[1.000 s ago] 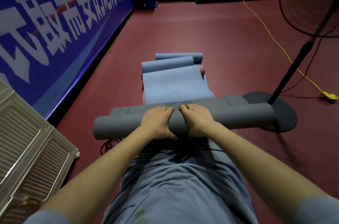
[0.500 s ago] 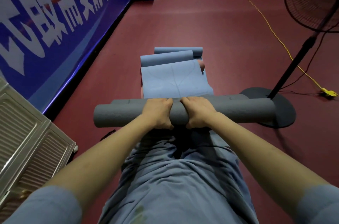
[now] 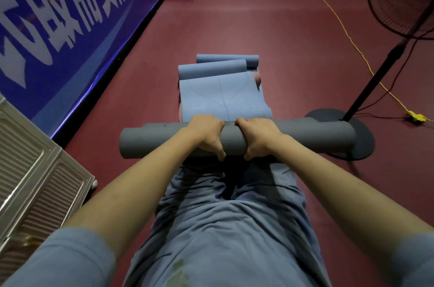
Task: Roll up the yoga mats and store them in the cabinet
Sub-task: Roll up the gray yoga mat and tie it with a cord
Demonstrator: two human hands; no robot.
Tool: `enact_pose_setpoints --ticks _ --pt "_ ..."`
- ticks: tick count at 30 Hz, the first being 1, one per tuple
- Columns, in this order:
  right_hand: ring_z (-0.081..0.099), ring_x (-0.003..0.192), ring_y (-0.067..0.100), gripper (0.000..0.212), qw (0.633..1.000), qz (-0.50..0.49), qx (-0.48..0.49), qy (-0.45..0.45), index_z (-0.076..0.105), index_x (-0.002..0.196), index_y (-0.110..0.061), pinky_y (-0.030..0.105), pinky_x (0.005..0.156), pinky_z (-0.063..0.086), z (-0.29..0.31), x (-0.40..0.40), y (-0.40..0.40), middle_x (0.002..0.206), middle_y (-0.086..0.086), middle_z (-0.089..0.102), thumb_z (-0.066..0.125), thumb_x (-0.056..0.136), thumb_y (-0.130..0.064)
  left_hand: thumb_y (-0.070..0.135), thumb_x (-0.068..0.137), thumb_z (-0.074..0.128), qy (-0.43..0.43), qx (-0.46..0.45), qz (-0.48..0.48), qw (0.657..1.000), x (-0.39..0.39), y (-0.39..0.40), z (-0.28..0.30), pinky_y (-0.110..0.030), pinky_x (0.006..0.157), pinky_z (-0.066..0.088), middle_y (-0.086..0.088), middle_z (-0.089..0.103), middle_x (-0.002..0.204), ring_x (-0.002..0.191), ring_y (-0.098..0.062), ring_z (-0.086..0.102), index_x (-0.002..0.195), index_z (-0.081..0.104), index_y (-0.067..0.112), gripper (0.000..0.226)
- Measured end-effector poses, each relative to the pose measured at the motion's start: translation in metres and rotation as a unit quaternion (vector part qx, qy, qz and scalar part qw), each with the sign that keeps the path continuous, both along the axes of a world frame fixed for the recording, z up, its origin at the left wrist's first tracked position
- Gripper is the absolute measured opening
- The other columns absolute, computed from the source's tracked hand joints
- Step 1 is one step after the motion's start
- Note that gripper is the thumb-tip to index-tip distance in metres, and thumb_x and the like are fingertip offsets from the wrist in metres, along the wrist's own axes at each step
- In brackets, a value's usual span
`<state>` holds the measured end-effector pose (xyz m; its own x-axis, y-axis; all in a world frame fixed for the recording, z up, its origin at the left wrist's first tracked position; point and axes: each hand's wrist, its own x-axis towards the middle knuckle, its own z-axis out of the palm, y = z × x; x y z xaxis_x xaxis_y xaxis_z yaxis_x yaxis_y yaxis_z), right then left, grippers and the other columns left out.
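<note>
Item: grey yoga mat (image 3: 305,138), rolled into a long tube, lying crosswise just ahead of the person's knees, over the red floor (image 3: 234,16). A second grey roll (image 3: 164,126) sits touching it on the far side.

Grip: left hand (image 3: 206,136) and right hand (image 3: 258,137) both curled over the middle of the tube, fingers over the top, thumbs tucked beneath, close together but not touching.

Nearby: a partly unrolled blue mat (image 3: 218,96) beyond the rolls, two blue rolls behind it; fan base (image 3: 361,143) under the tube's right end; cabinet (image 3: 35,169) at lower left, doors apparently shut, though the view cuts most of it off.

Risks, as judged:
- Both hands hold the centre, so the long ends may sag or telescope and the roll loosen when lifted.
- The right end overlaps the fan base and could catch the stand or its cable.
- The cabinet may need a free hand to open, and a one-handed hold invites unrolling.

Change from half a second earlier: the roll lies lower in view, a little nearer the body, with the thumbs hooked further under. The blue mats are unmoved.
</note>
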<state>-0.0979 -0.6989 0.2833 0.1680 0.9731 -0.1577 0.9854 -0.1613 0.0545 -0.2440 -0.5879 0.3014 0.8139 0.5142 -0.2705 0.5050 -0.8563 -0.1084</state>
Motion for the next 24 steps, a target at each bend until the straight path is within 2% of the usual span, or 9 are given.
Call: enact_pose_setpoints --ticks 3,9,12,16,20,24 --pt "0.065 0.095 0.029 0.087 1.000 0.001 0.002 -0.010 0.041 0.126 -0.022 0.037 0.070 0.048 0.001 -0.010 -0.011 0.110 0.002 0.066 0.087 0.057 -0.048 0.076 0.056 0.080 0.011 0.018 -0.017 1.000 -0.007 -0.010 0.003 -0.033 0.063 0.039 0.005 0.060 0.087 0.078 -0.021 0.056 0.099 0.058 0.026 0.070" --pt "0.063 0.091 0.027 0.081 0.998 0.006 -0.029 0.048 0.041 0.122 -0.026 0.035 0.066 0.042 0.013 -0.031 -0.058 0.106 -0.002 0.065 0.085 0.057 -0.049 0.079 0.049 0.079 0.034 -0.021 -0.035 0.999 -0.028 -0.047 0.012 -0.033 0.061 0.047 0.003 0.066 0.078 0.070 -0.021 0.061 0.089 0.066 0.024 0.069" --pt "0.064 0.092 0.027 0.079 0.997 0.021 -0.029 0.068 0.042 0.121 -0.028 0.038 0.070 0.050 0.007 -0.044 -0.090 0.107 -0.004 0.065 0.081 0.057 -0.053 0.078 0.049 0.080 0.054 -0.040 -0.044 0.997 -0.040 -0.073 0.007 -0.030 0.056 0.044 0.004 0.065 0.073 0.063 -0.018 0.059 0.084 0.068 0.023 0.066" --pt "0.063 0.098 0.026 0.077 0.996 0.024 0.000 0.083 0.044 0.121 -0.029 0.038 0.076 0.050 -0.005 -0.046 -0.106 0.110 -0.005 0.064 0.078 0.058 -0.057 0.074 0.051 0.082 0.056 -0.043 -0.038 0.997 -0.042 -0.086 0.004 -0.029 0.054 0.043 0.003 0.065 0.072 0.061 -0.017 0.059 0.083 0.070 0.021 0.063" --pt "0.061 0.101 0.024 0.080 0.996 0.022 0.033 0.077 0.047 0.125 -0.031 0.036 0.082 0.046 -0.011 -0.040 -0.100 0.113 -0.007 0.061 0.075 0.056 -0.060 0.074 0.047 0.085 0.052 -0.088 -0.020 0.995 -0.033 -0.074 0.009 -0.030 0.060 0.051 0.005 0.065 0.075 0.066 -0.016 0.061 0.086 0.069 0.023 0.066" --pt "0.059 0.105 0.027 0.086 0.995 0.021 0.095 0.029 0.047 0.134 -0.025 0.041 0.093 0.044 -0.023 -0.048 -0.099 0.119 -0.002 0.060 0.074 0.061 -0.061 0.072 0.042 0.089 0.062 -0.194 0.029 0.979 -0.030 -0.057 0.014 -0.037 0.074 0.061 0.008 0.068 0.085 0.077 -0.015 0.067 0.091 0.068 0.027 0.070"
